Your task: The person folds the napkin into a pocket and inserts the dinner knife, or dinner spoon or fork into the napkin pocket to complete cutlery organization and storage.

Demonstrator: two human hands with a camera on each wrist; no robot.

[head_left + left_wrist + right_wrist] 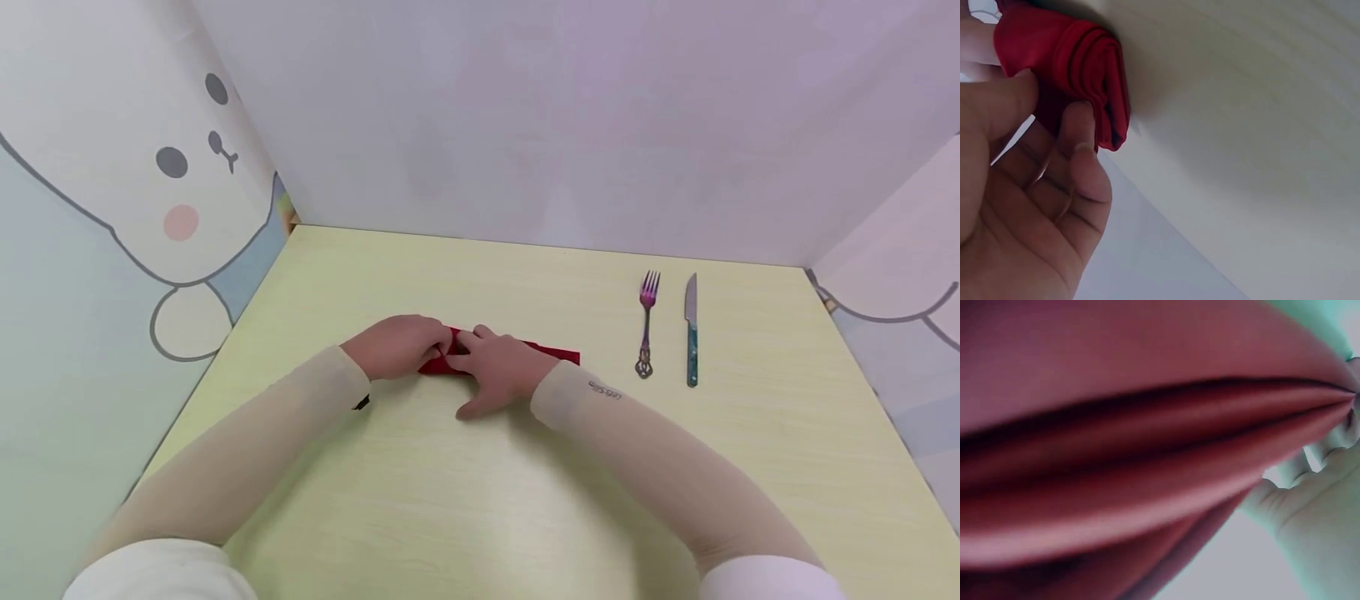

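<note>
A red cloth [557, 353], folded into a narrow strip with layered folds at its end, lies on the table in front of me. In the left wrist view the cloth [1085, 53] shows several stacked layers. My left hand [401, 346] pinches its left end between thumb and fingers. My right hand [501, 371] rests across the middle of the strip, fingers spread, thumb out on the near side. Close up in the right wrist view, long folds of the cloth [1116, 487] fill most of the frame and hide much of the fingers.
To the right on the pale table [450, 500] lie a fork [647, 321] with an ornate handle and a knife [692, 333] with a teal handle, side by side. A pale wall [525, 125] rises behind the table's far edge. Cartoon-printed panels stand at both sides.
</note>
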